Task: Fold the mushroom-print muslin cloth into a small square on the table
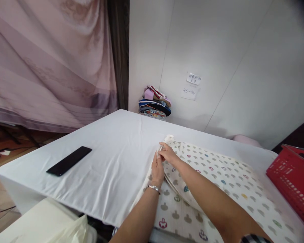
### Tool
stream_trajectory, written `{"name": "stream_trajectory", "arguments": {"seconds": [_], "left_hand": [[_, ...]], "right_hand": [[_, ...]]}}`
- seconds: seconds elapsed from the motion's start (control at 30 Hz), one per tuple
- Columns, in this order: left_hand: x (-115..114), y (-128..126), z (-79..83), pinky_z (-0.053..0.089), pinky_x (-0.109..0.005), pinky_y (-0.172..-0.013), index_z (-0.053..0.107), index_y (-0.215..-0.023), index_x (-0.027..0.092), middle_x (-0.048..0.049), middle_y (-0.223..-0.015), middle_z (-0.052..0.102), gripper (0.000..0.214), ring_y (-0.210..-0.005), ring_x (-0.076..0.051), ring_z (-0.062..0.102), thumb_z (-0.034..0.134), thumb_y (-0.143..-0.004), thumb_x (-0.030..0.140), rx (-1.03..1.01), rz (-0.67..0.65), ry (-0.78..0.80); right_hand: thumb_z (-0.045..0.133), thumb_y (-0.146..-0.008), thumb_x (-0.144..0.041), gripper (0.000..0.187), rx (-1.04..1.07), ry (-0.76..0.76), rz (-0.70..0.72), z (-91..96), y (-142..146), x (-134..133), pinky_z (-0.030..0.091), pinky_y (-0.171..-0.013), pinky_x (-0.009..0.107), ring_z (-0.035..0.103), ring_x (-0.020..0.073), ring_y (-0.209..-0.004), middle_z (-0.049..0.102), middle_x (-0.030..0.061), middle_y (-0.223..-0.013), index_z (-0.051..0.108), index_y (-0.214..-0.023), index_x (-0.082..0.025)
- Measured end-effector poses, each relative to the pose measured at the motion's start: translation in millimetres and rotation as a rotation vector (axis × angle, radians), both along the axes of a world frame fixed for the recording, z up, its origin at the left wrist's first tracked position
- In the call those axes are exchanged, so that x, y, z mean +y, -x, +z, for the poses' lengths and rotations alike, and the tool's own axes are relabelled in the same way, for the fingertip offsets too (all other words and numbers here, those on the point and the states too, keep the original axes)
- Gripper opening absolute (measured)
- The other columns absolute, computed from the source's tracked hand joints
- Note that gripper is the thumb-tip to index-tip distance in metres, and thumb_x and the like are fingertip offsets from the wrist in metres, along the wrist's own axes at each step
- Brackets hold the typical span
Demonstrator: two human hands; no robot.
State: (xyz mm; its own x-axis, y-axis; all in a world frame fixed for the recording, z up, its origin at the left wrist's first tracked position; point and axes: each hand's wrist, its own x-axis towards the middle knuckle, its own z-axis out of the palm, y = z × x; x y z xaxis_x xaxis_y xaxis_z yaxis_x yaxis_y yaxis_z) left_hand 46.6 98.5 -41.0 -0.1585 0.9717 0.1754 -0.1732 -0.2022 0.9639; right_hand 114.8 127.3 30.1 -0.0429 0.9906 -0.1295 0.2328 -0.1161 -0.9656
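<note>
A white cloth printed with grey and coloured mushrooms [218, 175] lies spread over the right part of the table, its near side hanging toward me. At its left edge my left hand [157, 168], with a silver bracelet at the wrist, is closed on the cloth's border. Just above and touching it, my right hand [168, 153] pinches the same edge, which is lifted and partly folded over. A small corner of the cloth sticks up beyond my fingers.
The table has a white cover [108, 162]. A black phone-like slab [69, 161] lies on its left. Folded clothes [154, 103] are stacked at the back by the wall, below paper notes [189, 91]. A red basket [294, 179] stands right; a pink curtain [53, 67] hangs left.
</note>
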Motion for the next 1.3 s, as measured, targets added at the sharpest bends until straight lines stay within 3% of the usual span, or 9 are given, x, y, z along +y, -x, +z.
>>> {"name": "stream_trajectory", "arguments": {"seconds": [0.1, 0.27, 0.37, 0.47, 0.57, 0.67, 1.0, 1.17, 1.3], "left_hand": [[0, 0, -1.2, 0.032, -0.034, -0.104, 0.046, -0.128, 0.022, -0.0065, -0.133, 0.049, 0.045, -0.124, -0.02, 0.043, 0.045, -0.086, 0.037, 0.028, -0.009, -0.02], [4, 1, -1.1, 0.035, -0.034, -0.101, 0.055, -0.116, 0.021, -0.0065, -0.121, 0.058, 0.035, -0.115, -0.02, 0.05, 0.044, -0.085, 0.033, -0.036, 0.042, 0.03], [7, 2, -1.8, 0.037, -0.034, -0.098, 0.06, -0.105, 0.019, -0.0069, -0.111, 0.062, 0.03, -0.108, -0.02, 0.054, 0.045, -0.083, 0.033, -0.09, 0.068, 0.073], [9, 1, -2.2, 0.043, -0.033, -0.087, 0.062, -0.096, 0.017, -0.0051, -0.093, 0.066, 0.027, -0.09, -0.018, 0.06, 0.05, -0.077, 0.034, -0.249, 0.012, 0.153], [9, -1, -0.6, 0.047, -0.028, -0.071, 0.059, -0.085, 0.017, 0.001, -0.072, 0.063, 0.024, -0.069, -0.014, 0.059, 0.055, -0.071, 0.036, -0.461, -0.097, 0.243], [9, -1, 1.8, 0.045, -0.023, -0.065, 0.058, -0.08, 0.017, 0.004, -0.066, 0.059, 0.024, -0.063, -0.011, 0.057, 0.06, -0.066, 0.036, -0.545, -0.17, 0.236], [13, 2, 4.2, 0.041, -0.033, -0.098, 0.06, -0.106, 0.018, -0.0017, -0.101, 0.066, 0.04, -0.108, -0.02, 0.056, 0.058, -0.072, 0.039, -0.409, -0.376, 0.256], [12, -3, 10.1, 0.032, -0.032, -0.107, 0.056, -0.117, 0.026, 0.0014, -0.116, 0.062, 0.041, -0.12, -0.018, 0.047, 0.052, -0.078, 0.035, -0.282, -0.394, 0.215], [15, -9, 26.3, 0.025, -0.034, -0.11, 0.053, -0.122, 0.029, 0.0023, -0.134, 0.048, 0.045, -0.127, -0.019, 0.038, 0.056, -0.078, 0.038, -0.176, -0.489, 0.227]], "right_hand": [[0.052, -0.073, -0.022, 0.059, -0.001, -0.066, 0.017, -4.5, -3, 2, 0.041, -0.052, 0.021, 0.052, 0.0103, -0.055, 0.05, -0.0072, -0.058, 0.04, -0.13, -0.019], [0.053, -0.078, -0.033, 0.067, -0.115, -0.179, 0.107, -13.3, -9, -2, 0.043, -0.062, 0.023, 0.056, 0.0123, -0.068, 0.058, -0.0046, -0.071, 0.028, -0.138, -0.021], [0.052, -0.078, -0.032, 0.054, -0.234, -0.203, 0.056, -19.7, -12, -12, 0.044, -0.067, 0.026, 0.057, 0.0138, -0.073, 0.062, -0.0017, -0.079, 0.04, -0.13, -0.02], [0.05, -0.077, -0.024, 0.033, -0.388, -0.244, 0.043, -26.2, -12, -27, 0.044, -0.073, 0.028, 0.058, 0.0151, -0.075, 0.063, 0.0001, -0.08, 0.055, -0.11, -0.021], [0.047, -0.069, -0.012, 0.035, -0.5, -0.357, 0.115, -29.5, -11, -39, 0.042, -0.078, 0.027, 0.057, 0.0154, -0.085, 0.063, 0.0014, -0.093, 0.055, -0.102, -0.022], [0.048, -0.065, -0.011, 0.036, -0.624, -0.379, 0.117, -28.1, -8, -43, 0.04, -0.074, 0.026, 0.054, 0.0159, -0.086, 0.06, 0.0017, -0.095, 0.052, -0.099, -0.021], [0.056, -0.062, -0.025, 0.037, -0.858, -0.246, 0.102, -11.5, -9, -38, 0.037, -0.052, 0.025, 0.057, 0.0197, -0.073, 0.06, 0.0056, -0.091, 0.049, -0.097, -0.018], [0.055, -0.06, -0.022, 0.035, -0.736, -0.295, 0.118, -15.0, -21, -40, 0.038, -0.048, 0.023, 0.055, 0.0183, -0.067, 0.06, 0.0046, -0.08, 0.051, -0.094, -0.015], [0.056, -0.057, -0.018, 0.02, -0.598, -0.258, 0.103, -6.9, -33, -40, 0.038, -0.049, 0.023, 0.052, 0.017, -0.061, 0.053, -0.0012, -0.063, 0.053, -0.077, -0.017]]}}
